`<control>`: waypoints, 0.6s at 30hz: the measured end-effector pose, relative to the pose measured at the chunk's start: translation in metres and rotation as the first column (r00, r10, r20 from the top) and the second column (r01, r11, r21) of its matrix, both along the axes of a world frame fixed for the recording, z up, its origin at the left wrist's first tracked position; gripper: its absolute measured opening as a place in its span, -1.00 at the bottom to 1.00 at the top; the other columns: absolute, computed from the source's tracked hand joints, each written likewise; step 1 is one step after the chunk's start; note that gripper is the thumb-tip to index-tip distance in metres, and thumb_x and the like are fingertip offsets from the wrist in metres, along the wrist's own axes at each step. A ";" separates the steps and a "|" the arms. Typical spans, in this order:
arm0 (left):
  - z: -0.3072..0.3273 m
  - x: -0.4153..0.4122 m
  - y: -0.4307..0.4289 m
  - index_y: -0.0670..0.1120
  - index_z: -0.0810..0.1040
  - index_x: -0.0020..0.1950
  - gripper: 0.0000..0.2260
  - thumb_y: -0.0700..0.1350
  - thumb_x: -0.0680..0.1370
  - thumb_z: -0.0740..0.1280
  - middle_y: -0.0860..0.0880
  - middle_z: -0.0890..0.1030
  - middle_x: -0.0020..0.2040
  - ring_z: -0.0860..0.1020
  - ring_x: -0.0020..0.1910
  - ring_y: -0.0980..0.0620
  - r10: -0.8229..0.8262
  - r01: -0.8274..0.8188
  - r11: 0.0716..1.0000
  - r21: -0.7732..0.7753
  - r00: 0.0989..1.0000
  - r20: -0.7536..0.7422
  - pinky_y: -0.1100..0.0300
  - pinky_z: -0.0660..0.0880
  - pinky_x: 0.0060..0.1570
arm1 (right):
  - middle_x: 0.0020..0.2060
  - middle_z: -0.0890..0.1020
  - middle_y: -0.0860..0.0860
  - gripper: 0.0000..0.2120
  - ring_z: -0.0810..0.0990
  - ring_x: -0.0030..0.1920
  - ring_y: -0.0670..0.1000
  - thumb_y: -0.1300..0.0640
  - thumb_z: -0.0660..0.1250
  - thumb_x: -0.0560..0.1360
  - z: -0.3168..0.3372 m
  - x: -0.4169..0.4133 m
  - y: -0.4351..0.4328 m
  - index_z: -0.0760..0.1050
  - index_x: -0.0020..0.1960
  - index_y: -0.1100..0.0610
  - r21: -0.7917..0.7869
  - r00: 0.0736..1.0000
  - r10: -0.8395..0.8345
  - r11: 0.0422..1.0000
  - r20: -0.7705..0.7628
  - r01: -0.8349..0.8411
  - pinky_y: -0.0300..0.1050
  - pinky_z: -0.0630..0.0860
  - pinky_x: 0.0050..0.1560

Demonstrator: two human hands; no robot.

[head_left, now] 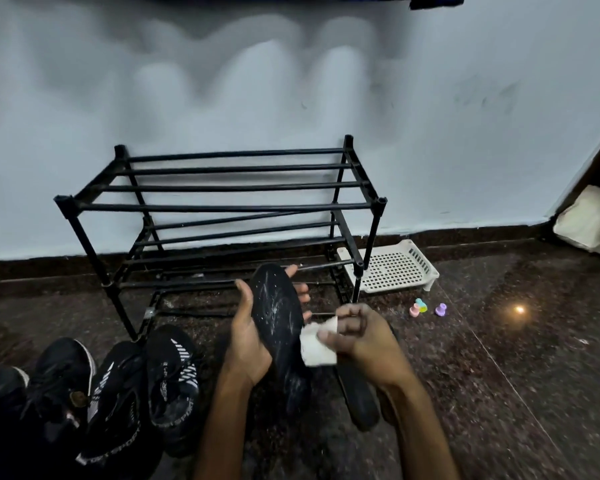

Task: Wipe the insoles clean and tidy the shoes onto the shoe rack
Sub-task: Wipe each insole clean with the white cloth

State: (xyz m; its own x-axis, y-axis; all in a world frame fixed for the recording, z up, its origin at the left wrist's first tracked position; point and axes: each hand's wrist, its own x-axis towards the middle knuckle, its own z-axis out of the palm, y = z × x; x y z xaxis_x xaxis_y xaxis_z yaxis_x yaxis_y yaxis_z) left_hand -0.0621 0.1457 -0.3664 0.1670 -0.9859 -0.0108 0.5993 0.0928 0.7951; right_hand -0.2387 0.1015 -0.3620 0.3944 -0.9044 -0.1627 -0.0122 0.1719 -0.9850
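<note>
The left hand (248, 341) cradles a long, black insole (278, 323) in front of the shoe rack (222, 206); the thumb lies along its left edge and the fingertips curl round the far side, so the hand grips it firmly; the insole stands nearly upright, toe end up, its matte face streaked with pale, dusty scuffs. The right hand (361, 337) pinches a small folded white cloth (317, 346) between thumb and bent fingers, and the soft pad sits against the insole's right edge. Below that hand a second insole (359, 396), dark and rounded, lies flat on the floor (499, 375), which is polished dark stone, speckled and shiny.

The rack is a frame of thin black tubes with plastic corner joints, set against a pale, smudged wall (291, 81). To the left, on the floor, stand a black knit shoe (172, 382) with white stripes; its twin (115, 410) just beside it; then a black lace-up sneaker (61, 375) with a white sole rim. Right of the rack rests a white perforated plastic tray (392, 268); near it lie small pastel plastic pieces (418, 307).
</note>
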 end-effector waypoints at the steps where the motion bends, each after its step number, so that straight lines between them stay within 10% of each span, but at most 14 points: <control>1: 0.002 -0.002 -0.002 -0.15 0.42 0.46 -0.23 0.40 0.54 -0.03 -0.27 0.52 0.24 0.44 0.27 -0.22 0.002 -0.002 1.000 0.011 1.000 -0.009 -0.20 0.31 0.37 | -0.17 0.63 0.18 -0.53 0.65 -0.19 0.08 0.29 0.58 0.27 0.014 0.009 -0.001 0.43 0.07 0.20 -0.006 0.991 -0.017 1.000 0.133 0.018 0.00 0.62 -0.15; 4: 0.008 -0.008 -0.004 -0.15 0.38 0.49 -0.22 0.41 0.51 0.06 -0.30 0.47 0.33 0.44 0.33 -0.25 0.003 -0.003 1.000 0.027 1.000 -0.008 -0.17 0.35 0.37 | -0.21 0.66 0.09 -0.59 0.67 -0.21 0.02 0.38 0.50 0.37 0.040 0.038 0.007 0.42 0.13 0.24 0.020 0.955 -0.091 0.996 0.281 0.089 -0.13 0.60 -0.20; 6: 0.012 -0.010 -0.004 -0.14 0.39 0.48 -0.19 0.44 0.47 0.14 -0.30 0.48 0.30 0.45 0.31 -0.25 -0.003 0.003 1.000 0.000 1.000 -0.002 -0.19 0.40 0.34 | -0.18 0.64 0.03 -0.63 0.64 -0.20 -0.03 0.31 0.51 0.40 0.031 0.043 0.015 0.41 0.09 0.17 -0.090 0.994 -0.088 0.993 -0.070 0.082 -0.23 0.55 -0.20; 8: 0.011 -0.008 -0.006 -0.16 0.42 0.46 -0.17 0.45 0.44 0.21 -0.32 0.50 0.27 0.44 0.31 -0.24 0.007 -0.006 0.999 -0.042 1.000 0.025 -0.21 0.36 0.38 | -0.14 0.58 -0.05 -0.63 0.57 -0.16 -0.03 0.17 0.50 0.41 0.010 0.032 0.026 0.35 0.06 0.05 -0.227 0.808 -0.108 0.973 -0.580 -0.032 -0.25 0.43 -0.25; 10: 0.009 -0.005 -0.008 -0.16 0.44 0.45 -0.18 0.46 0.44 0.20 -0.33 0.51 0.27 0.45 0.32 -0.23 0.036 -0.033 0.998 -0.061 0.998 0.057 -0.21 0.33 0.40 | -0.13 0.56 -0.06 -0.63 0.55 -0.13 -0.03 0.11 0.48 0.40 0.002 0.019 0.035 0.33 0.05 0.00 -0.222 0.714 -0.109 0.973 -0.691 -0.066 -0.22 0.41 -0.22; 14: 0.002 -0.003 -0.010 -0.14 0.41 0.47 -0.22 0.43 0.51 0.05 -0.33 0.48 0.30 0.43 0.33 -0.25 0.012 -0.012 0.999 -0.051 1.000 -0.003 -0.25 0.27 0.42 | -0.14 0.63 0.03 -0.61 0.64 -0.18 -0.05 0.20 0.55 0.38 0.021 0.024 0.030 0.40 0.05 0.03 -0.182 0.962 -0.116 0.981 -0.248 0.071 -0.16 0.59 -0.13; 18: 0.008 -0.013 -0.007 -0.12 0.42 0.46 -0.21 0.44 0.49 0.06 -0.33 0.46 0.33 0.43 0.34 -0.32 -0.021 0.022 1.000 0.016 0.998 -0.056 -0.18 0.43 0.31 | -0.08 0.67 0.17 -0.62 0.69 -0.20 -0.02 0.38 0.46 0.43 0.043 0.046 0.025 0.39 0.14 0.20 0.005 0.975 -0.063 0.998 0.214 0.064 -0.14 0.63 -0.20</control>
State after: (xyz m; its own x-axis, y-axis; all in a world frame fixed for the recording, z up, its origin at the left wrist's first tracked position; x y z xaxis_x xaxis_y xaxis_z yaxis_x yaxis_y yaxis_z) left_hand -0.0747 0.1385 -0.3580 0.1447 -0.9888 -0.0355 0.6444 0.0670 0.7618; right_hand -0.1922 0.1263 -0.3190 0.3616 -0.9290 -0.0792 0.2099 0.1639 -0.9639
